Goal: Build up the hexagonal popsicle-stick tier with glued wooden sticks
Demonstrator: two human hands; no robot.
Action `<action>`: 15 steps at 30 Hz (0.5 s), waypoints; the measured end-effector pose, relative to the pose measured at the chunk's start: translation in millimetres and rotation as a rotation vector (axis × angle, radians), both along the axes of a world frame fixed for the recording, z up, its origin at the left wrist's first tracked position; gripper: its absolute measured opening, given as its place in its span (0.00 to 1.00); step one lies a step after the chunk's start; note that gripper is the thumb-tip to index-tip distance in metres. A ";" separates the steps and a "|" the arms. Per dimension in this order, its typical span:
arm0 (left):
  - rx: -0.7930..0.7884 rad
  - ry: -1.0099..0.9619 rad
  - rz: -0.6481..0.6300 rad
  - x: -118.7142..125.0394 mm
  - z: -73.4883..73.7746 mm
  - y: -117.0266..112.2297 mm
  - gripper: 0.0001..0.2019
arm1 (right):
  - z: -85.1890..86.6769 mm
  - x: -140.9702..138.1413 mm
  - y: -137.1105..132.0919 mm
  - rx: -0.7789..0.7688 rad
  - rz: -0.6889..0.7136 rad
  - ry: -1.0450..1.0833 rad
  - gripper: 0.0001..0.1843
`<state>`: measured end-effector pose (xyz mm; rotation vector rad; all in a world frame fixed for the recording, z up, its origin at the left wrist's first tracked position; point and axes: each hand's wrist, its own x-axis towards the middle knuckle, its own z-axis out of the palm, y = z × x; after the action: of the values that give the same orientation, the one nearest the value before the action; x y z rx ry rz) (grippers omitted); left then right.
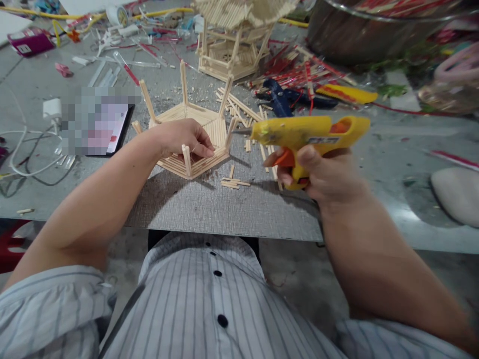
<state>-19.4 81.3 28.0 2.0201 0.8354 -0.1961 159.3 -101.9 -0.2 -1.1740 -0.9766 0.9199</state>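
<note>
The right hand (314, 172) wraps around a yellow plastic glue gun with an orange trigger (299, 128), its nozzle pointing at a hexagonal pale wooden stick frame (217, 130) on the grey bench (224, 214); the left hand (189, 139) bends over the frame's near edge, fingers curled, though whether they pinch anything I cannot tell

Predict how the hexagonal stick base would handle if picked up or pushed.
The stick base looks thin-slatted, so probably light. Its uprights may snap off, their tops standing free. Pushed, its broad, low shape should likely slide rather than tip.
</note>
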 end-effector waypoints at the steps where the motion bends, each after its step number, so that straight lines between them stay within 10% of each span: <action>1: 0.001 0.008 0.007 0.3 -0.6 0.5 0.09 | 0.6 2.1 1.0 0.015 0.004 0.041 0.22; 15: -0.051 -0.029 0.034 -1.2 -5.9 4.7 0.11 | 1.9 20.8 12.7 -0.097 -0.105 0.311 0.28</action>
<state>-20.6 86.0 22.1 1.9559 0.8378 -0.1667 180.1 -89.1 1.7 -1.1108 -0.6204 1.0380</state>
